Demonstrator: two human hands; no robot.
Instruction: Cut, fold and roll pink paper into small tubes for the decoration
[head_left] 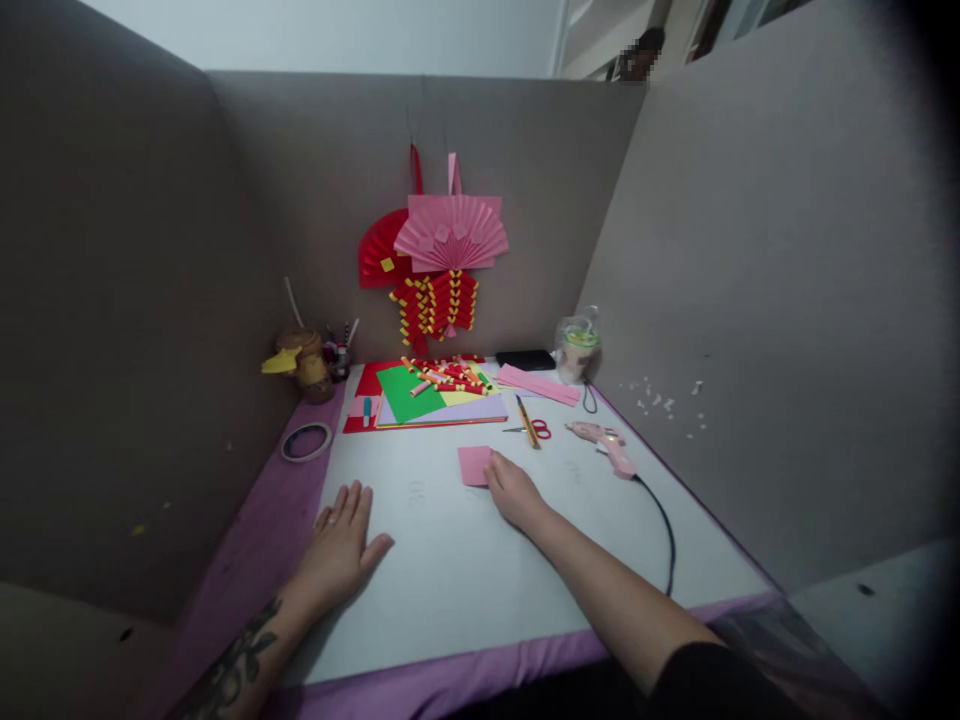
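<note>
A small pink paper square (473, 466) is near the middle of the white board (420, 600). My right hand (510, 487) pinches its right edge. At the left side of the board my left hand (343, 540) rests flat with its fingers spread and holds nothing. Beyond the pink square lie red-handled scissors (541, 429) and an orange cutter knife (528, 424), which crosses the scissors. A pink glue gun (611, 446) with a black cord lies to the right of my right hand.
Coloured sheets (409, 393) hold several rolled paper tubes at the back. Pink strips (538, 384) and a wrapped cup (580, 352) stand or lie at right back. Tape (306, 442) and a brown cup (311, 368) are left. Paper fans (452, 235) hang on the grey panel.
</note>
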